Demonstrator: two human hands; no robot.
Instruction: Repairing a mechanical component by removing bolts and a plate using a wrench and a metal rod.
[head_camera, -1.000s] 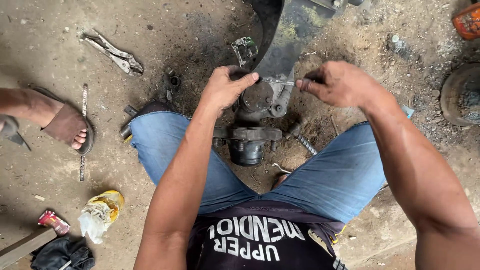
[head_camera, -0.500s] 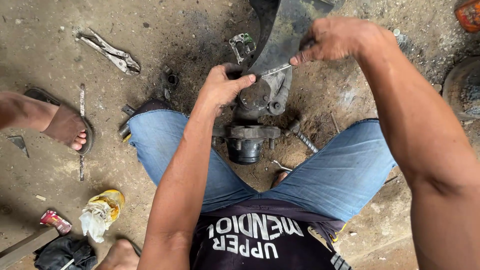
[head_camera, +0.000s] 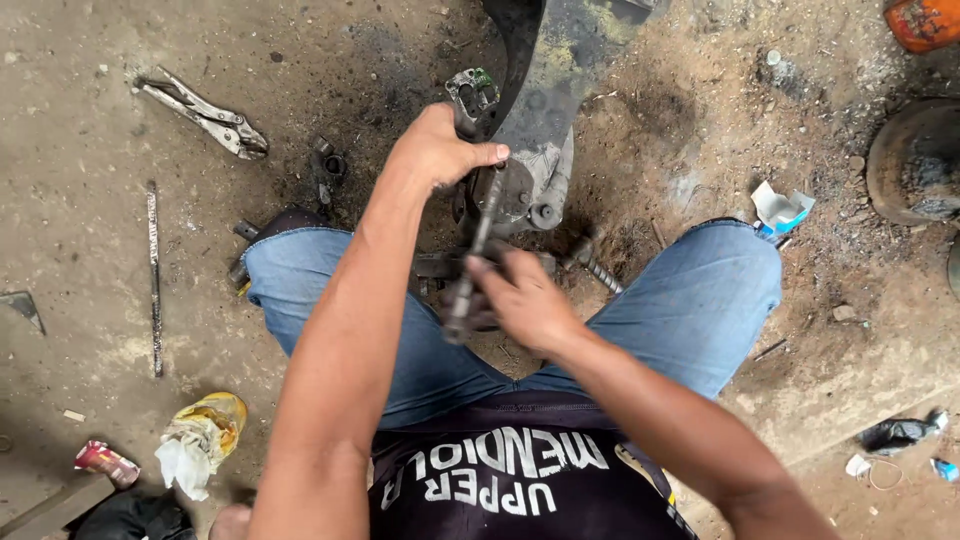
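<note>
Head view: left hand (head_camera: 440, 150) at upper centre, fingers curled over greasy grey metal knuckle casting (head_camera: 535, 185) standing on dirt floor (head_camera: 80, 220). Right hand (head_camera: 525, 300) at centre, closed around dark steel rod tool (head_camera: 472, 260) angled up against casting. Silver locking pliers (head_camera: 205, 115) upper left; yellow rag (head_camera: 200, 435) lower left.

on the dirt floor (head_camera: 80, 200), locking pliers (head_camera: 205, 115) lie far left, a thin metal rod (head_camera: 154, 275) nearer, a yellow rag (head_camera: 200, 440) near left, crumpled paper (head_camera: 782, 208) right.
</note>
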